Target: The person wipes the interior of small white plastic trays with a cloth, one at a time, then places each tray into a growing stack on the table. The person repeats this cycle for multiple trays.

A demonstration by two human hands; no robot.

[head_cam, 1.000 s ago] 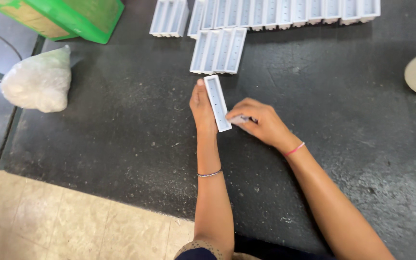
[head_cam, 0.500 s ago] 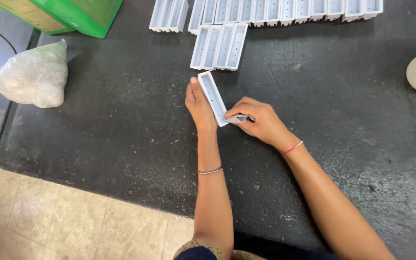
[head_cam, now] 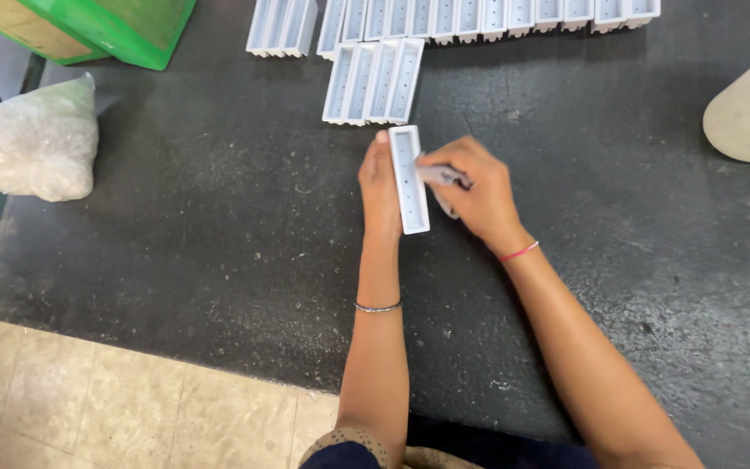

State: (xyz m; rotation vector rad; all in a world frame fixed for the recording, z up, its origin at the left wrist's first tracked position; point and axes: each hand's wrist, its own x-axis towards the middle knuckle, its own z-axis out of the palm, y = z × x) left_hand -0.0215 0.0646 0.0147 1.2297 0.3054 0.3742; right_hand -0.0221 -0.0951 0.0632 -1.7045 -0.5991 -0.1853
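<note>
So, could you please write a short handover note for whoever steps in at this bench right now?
Left hand: flat against the left side of a white perforated tray, steadying it on the dark worktop.
Right hand: on the tray's right side, pinching a small pale piece; what it is cannot be told.
Done, by the look of it: three like trays grouped just beyond, and a long row of trays at the far edge.
Left: the tray in hand is not yet with the others.
Nearby: clear bag of white material and a green crate, far left.
</note>
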